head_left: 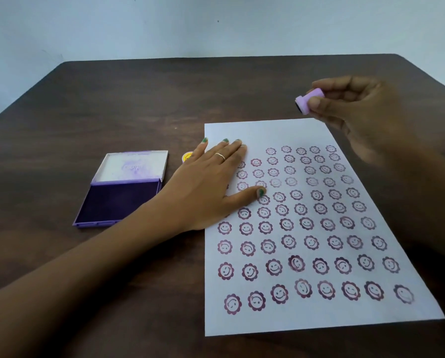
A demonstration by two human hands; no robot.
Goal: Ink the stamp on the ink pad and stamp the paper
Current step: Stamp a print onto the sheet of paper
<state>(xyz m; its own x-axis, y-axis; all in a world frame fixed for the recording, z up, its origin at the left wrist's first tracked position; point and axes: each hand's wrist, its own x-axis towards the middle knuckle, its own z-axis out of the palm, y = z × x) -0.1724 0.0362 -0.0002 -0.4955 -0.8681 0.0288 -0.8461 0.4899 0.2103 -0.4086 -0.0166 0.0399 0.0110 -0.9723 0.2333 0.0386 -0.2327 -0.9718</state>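
A white paper (281, 133) lies on the dark wooden table, covered with several rows of purple smiley-flower prints. My left hand (211, 182) rests flat on the paper's upper left part, fingers spread. My right hand (358, 117) hovers above the paper's far right corner and pinches a small lilac stamp (309, 100), tilted with its inked face pointing left. The open purple ink pad (120, 200) sits left of the paper, its stained lid (133, 166) folded back.
A small yellow round cap (187, 156) lies between the ink pad and the paper, partly hidden behind my left hand. The dark table (164, 94) ends at a pale wall behind.
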